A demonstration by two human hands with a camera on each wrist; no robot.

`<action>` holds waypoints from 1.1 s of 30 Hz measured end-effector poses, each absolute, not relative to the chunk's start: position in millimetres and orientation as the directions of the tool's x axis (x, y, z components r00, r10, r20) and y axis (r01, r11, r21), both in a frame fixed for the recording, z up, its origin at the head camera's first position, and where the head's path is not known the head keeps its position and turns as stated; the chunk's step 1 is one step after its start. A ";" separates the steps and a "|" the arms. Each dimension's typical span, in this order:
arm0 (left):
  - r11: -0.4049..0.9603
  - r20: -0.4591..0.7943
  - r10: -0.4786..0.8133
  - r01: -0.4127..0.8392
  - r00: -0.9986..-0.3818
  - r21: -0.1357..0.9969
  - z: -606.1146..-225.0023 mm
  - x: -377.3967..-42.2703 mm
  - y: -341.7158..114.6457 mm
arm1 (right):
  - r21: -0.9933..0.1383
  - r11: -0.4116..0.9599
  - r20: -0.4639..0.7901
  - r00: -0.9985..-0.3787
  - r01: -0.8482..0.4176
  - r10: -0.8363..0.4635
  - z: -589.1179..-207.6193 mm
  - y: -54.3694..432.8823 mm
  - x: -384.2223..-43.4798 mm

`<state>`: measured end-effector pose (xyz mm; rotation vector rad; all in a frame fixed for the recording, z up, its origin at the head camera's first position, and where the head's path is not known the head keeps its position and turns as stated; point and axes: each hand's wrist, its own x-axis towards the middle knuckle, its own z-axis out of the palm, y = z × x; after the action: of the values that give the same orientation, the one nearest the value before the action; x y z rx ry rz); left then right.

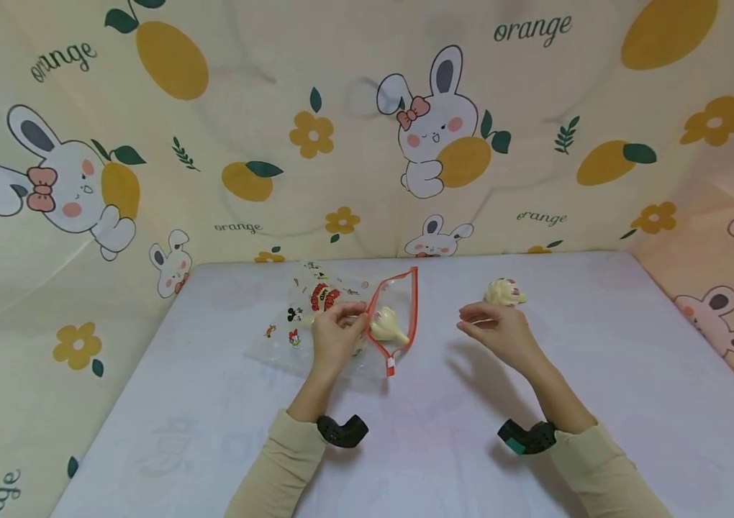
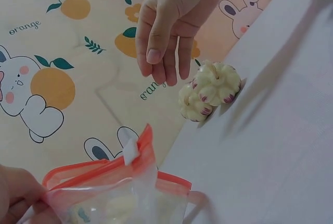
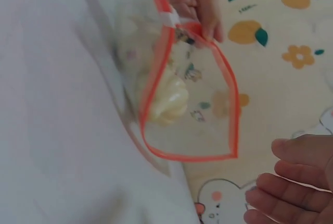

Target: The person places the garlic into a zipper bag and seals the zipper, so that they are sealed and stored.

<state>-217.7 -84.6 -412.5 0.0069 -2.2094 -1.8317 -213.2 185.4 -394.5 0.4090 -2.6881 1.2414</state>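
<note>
A clear zip bag (image 1: 324, 296) with cartoon prints and a red zip edge lies on its side, its mouth spread towards the right. My left hand (image 1: 337, 334) pinches the upper layer near the red edge, thumb against fingers. Inside the mouth shows a pale yellow garlic bulb (image 1: 386, 325) with a pointed stem. To the right, my right hand (image 1: 499, 332) hovers with relaxed fingers, nothing in them. Just beyond it are two garlic bulbs (image 2: 218, 82) with purplish tips, side by side on the table; in the head view the hand partly overlaps them.
The white-covered table (image 1: 211, 446) ends at a patterned cloth backdrop (image 1: 354, 93) with rabbits and oranges. Black wrist cameras (image 1: 342, 432) sit on both wrists. The bag's white zip slider (image 1: 391, 363) is at the near corner of its mouth.
</note>
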 end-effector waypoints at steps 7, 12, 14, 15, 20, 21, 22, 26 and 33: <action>0.200 0.213 -0.173 0.177 -0.962 0.964 -411.0 -218.2 -83.6 | -0.722 0.620 0.276 -0.949 -0.308 -0.151 -387.0 204.6 -216.6; 0.202 0.199 -0.170 0.163 -0.965 0.966 -410.4 -218.8 -82.8 | -0.721 0.630 0.277 -0.954 -0.288 -0.118 -383.1 219.5 -218.6; 0.201 0.193 -0.172 0.157 -0.966 0.967 -410.8 -218.9 -83.2 | -0.723 0.635 0.261 -0.959 -0.272 -0.113 -382.6 224.7 -220.1; 0.201 0.190 -0.174 0.154 -0.966 0.967 -411.2 -218.9 -83.4 | -0.720 0.642 0.252 -0.961 -0.265 -0.113 -382.5 227.0 -220.8; 0.214 0.193 -0.177 0.153 -0.965 0.965 -413.4 -218.1 -84.0 | -0.715 0.649 0.248 -0.962 -0.259 -0.111 -385.8 238.2 -223.3; 0.217 0.193 -0.176 0.153 -0.965 0.964 -413.7 -218.1 -84.1 | -0.713 0.650 0.253 -0.961 -0.262 -0.109 -386.6 240.1 -223.7; 0.220 0.193 -0.177 0.153 -0.965 0.963 -413.9 -218.1 -84.1 | -0.712 0.650 0.261 -0.959 -0.266 -0.107 -387.5 242.0 -224.2; 0.211 0.192 -0.180 0.153 -0.965 0.965 -414.1 -218.5 -84.3 | -0.696 0.659 0.289 -0.951 -0.286 -0.108 -390.9 249.0 -227.1; 0.193 0.228 -0.174 0.193 -0.958 0.962 -413.8 -218.6 -84.6 | -0.704 0.667 0.231 -0.967 -0.243 -0.110 -393.7 262.3 -230.0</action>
<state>-218.6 -84.6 -413.8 -0.0188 -2.1862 -1.8308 -230.0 262.3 -393.7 0.2896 -2.7121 1.1814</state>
